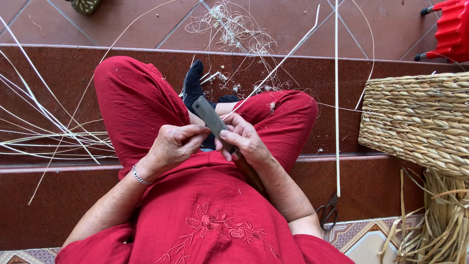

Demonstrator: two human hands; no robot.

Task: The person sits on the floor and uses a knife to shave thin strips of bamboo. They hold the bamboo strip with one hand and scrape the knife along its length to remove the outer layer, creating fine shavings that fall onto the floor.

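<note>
My right hand (244,141) grips a knife with a broad dark blade (209,117) that points up and left; its dark wooden handle runs down under my wrist. My left hand (173,145) pinches a thin pale cane strip (283,61) right against the blade; the strip runs up and to the right over my knee. I sit on red-brown steps in red clothes, knees apart, a silver bracelet (140,177) on my left wrist.
A woven straw basket (420,122) stands at the right with loose straw (439,220) below it. Scissors (328,212) lie on the step by my right elbow. Long cane strips (53,139) fan out at left, shavings (234,32) lie ahead, and a red plastic stool (452,29) is top right.
</note>
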